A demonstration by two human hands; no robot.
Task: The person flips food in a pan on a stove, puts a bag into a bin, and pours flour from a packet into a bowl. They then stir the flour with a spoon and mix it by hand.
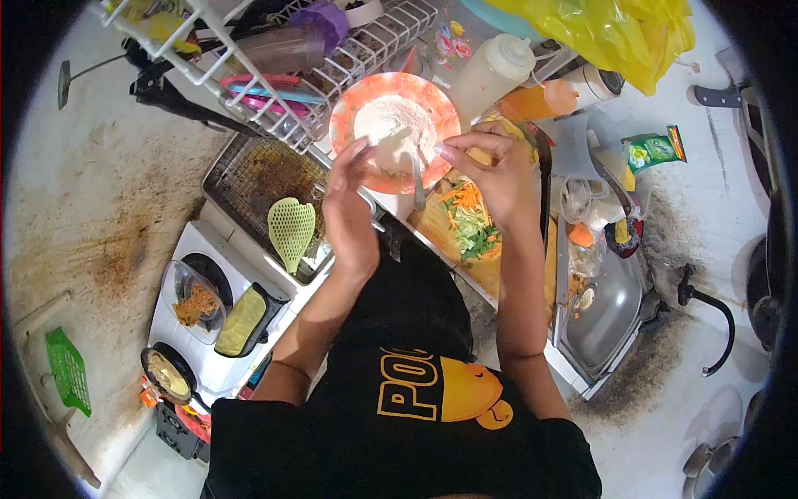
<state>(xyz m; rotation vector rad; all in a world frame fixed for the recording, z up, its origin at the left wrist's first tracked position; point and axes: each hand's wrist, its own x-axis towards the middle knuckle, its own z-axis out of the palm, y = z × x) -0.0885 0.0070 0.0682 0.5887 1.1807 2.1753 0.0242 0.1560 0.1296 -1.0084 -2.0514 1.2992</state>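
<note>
An orange-rimmed plate (pixel 345 108) holds a heap of white powder (pixel 399 121), with a metal spoon (pixel 419 187) resting in it. My left hand (pixel 351 212) is raised at the plate's left edge, fingers extended and nothing visible in them. On the right side of the plate is my right hand (pixel 490 166), thumb and fingertips drawn close together over the rim; whatever may be between them is too small to make out. Below the plate, shredded orange and green vegetables (pixel 472 220) lie on a wooden board (pixel 432 223).
A white dish rack (pixel 291 129) stands upper left, above a wire-lined tray (pixel 249 179) with a green strainer (pixel 291 233). The stove (pixel 170 320) is lower left, the sink (pixel 603 324) right. Squeeze bottles (pixel 495 71) and a yellow bag (pixel 615 33) are at the top.
</note>
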